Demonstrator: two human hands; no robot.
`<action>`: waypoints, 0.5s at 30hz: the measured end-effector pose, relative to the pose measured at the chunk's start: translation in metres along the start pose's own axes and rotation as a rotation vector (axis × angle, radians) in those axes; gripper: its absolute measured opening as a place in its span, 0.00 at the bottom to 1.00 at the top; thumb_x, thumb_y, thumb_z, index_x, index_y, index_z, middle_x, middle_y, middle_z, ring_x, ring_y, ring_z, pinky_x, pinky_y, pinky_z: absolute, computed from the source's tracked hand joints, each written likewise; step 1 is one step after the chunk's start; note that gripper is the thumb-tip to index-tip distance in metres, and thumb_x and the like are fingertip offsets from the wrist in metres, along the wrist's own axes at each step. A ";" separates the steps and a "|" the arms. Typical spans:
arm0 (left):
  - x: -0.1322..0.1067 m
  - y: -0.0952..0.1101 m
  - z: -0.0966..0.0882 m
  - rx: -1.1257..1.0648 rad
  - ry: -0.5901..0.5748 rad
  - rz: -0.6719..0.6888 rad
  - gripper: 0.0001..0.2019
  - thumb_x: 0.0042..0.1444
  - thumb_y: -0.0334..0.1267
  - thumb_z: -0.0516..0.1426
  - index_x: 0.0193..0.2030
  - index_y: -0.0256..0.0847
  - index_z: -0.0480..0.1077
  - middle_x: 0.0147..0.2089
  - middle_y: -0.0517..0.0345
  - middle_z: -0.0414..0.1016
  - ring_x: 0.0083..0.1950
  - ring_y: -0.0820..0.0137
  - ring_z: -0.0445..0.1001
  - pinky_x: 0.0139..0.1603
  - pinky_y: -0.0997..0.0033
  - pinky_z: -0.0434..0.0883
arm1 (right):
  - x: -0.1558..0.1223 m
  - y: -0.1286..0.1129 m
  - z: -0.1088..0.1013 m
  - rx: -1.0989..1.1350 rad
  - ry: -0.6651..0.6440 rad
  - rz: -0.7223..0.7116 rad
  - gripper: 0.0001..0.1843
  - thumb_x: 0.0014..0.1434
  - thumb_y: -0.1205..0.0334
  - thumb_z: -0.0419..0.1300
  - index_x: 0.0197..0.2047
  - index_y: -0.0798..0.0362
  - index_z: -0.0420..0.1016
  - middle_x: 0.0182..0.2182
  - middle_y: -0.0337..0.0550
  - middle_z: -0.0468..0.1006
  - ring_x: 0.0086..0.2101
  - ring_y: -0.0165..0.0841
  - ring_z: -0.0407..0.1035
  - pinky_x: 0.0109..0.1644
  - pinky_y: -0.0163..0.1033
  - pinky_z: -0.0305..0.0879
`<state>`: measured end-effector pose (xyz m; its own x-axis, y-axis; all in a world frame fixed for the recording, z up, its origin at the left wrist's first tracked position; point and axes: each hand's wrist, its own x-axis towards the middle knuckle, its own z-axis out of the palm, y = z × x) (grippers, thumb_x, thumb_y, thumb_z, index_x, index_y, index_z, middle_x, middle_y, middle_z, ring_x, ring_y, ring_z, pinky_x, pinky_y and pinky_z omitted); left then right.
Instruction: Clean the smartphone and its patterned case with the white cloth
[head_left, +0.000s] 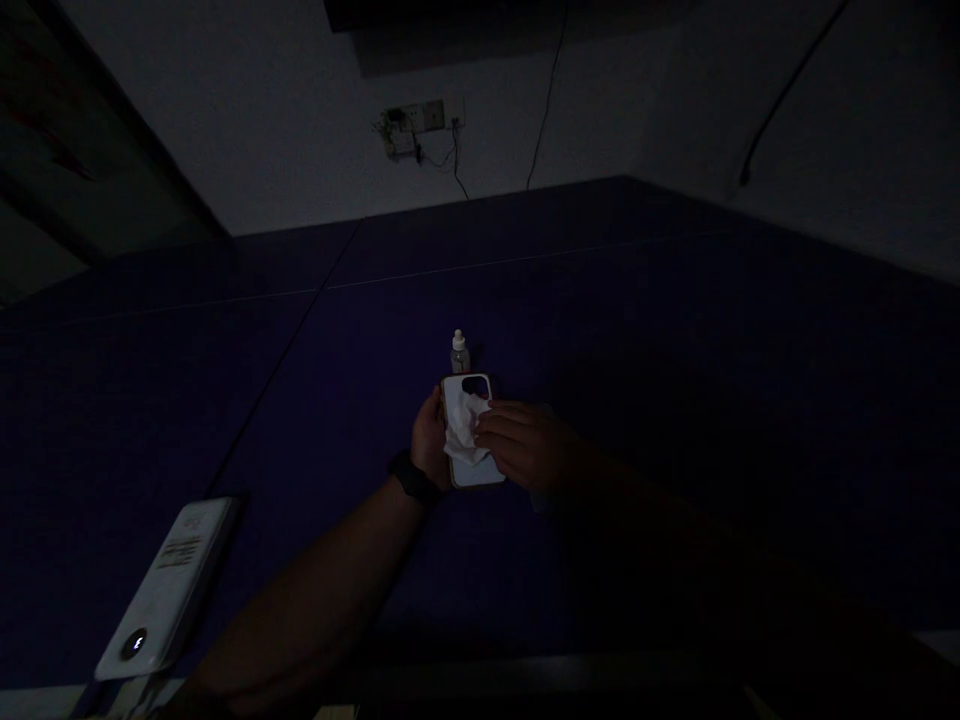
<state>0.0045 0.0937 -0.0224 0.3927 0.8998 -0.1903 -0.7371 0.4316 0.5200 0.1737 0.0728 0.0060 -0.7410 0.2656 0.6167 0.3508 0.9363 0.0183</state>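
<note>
A white phone case (480, 470) with a dark camera cut-out lies on the dark blue table (637, 330). My left hand (430, 440), with a dark band at the wrist, grips the case along its left edge. My right hand (525, 443) presses a crumpled white wipe (461, 428) onto the case's surface, fingers closed on it. A small bottle (459, 353) with a white cap stands upright just beyond the case's far end.
The room is very dim. A white power bank (169, 590) with a small lit indicator lies at the near left of the table. On the wall behind are a socket (411, 122) and hanging cables (546, 100).
</note>
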 end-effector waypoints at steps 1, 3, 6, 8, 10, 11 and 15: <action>-0.001 0.000 0.001 -0.016 0.003 0.008 0.23 0.64 0.54 0.51 0.45 0.36 0.75 0.36 0.50 0.79 0.39 0.61 0.77 0.44 0.63 0.71 | 0.000 0.002 -0.002 -0.004 0.004 0.023 0.09 0.61 0.73 0.54 0.39 0.57 0.77 0.38 0.51 0.81 0.41 0.39 0.75 0.57 0.49 0.70; -0.002 -0.001 0.003 -0.037 0.007 0.006 0.22 0.64 0.53 0.50 0.44 0.37 0.75 0.37 0.50 0.79 0.38 0.62 0.77 0.44 0.63 0.71 | -0.001 0.005 -0.004 0.019 -0.034 0.043 0.08 0.60 0.72 0.55 0.37 0.56 0.76 0.36 0.51 0.81 0.40 0.39 0.75 0.57 0.50 0.70; -0.002 0.000 0.005 -0.035 0.015 -0.018 0.23 0.63 0.54 0.51 0.44 0.35 0.75 0.36 0.49 0.79 0.38 0.61 0.76 0.43 0.63 0.71 | -0.003 0.005 -0.003 0.070 -0.064 0.004 0.08 0.59 0.72 0.55 0.37 0.56 0.75 0.37 0.50 0.81 0.41 0.39 0.75 0.54 0.49 0.71; -0.001 0.001 0.007 -0.039 0.022 -0.008 0.23 0.62 0.55 0.51 0.44 0.36 0.75 0.35 0.50 0.78 0.37 0.62 0.76 0.42 0.63 0.71 | -0.003 0.006 0.000 0.080 -0.046 -0.017 0.09 0.59 0.73 0.54 0.39 0.56 0.75 0.39 0.50 0.81 0.43 0.39 0.75 0.54 0.48 0.71; -0.002 0.002 0.009 -0.051 0.020 0.014 0.23 0.64 0.54 0.49 0.43 0.37 0.75 0.34 0.52 0.78 0.35 0.63 0.76 0.42 0.63 0.71 | -0.002 0.007 0.001 0.082 -0.044 -0.022 0.10 0.60 0.73 0.54 0.41 0.56 0.76 0.40 0.50 0.81 0.44 0.39 0.75 0.55 0.49 0.71; -0.002 0.003 0.010 -0.061 0.015 0.021 0.23 0.65 0.54 0.48 0.42 0.37 0.75 0.33 0.52 0.77 0.33 0.64 0.75 0.42 0.63 0.71 | 0.000 0.009 0.000 0.083 -0.053 -0.023 0.10 0.60 0.72 0.54 0.41 0.55 0.76 0.40 0.49 0.81 0.45 0.39 0.75 0.55 0.49 0.71; -0.007 0.007 0.019 -0.086 -0.022 0.054 0.27 0.65 0.58 0.46 0.45 0.37 0.76 0.32 0.53 0.77 0.30 0.67 0.74 0.42 0.64 0.72 | 0.011 0.018 -0.012 0.079 -0.120 -0.057 0.10 0.59 0.72 0.55 0.40 0.55 0.76 0.41 0.47 0.82 0.44 0.37 0.74 0.58 0.49 0.69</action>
<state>0.0072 0.0893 -0.0020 0.3625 0.9207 -0.1448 -0.8014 0.3872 0.4558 0.1785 0.0900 0.0229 -0.8229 0.2328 0.5183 0.2638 0.9645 -0.0143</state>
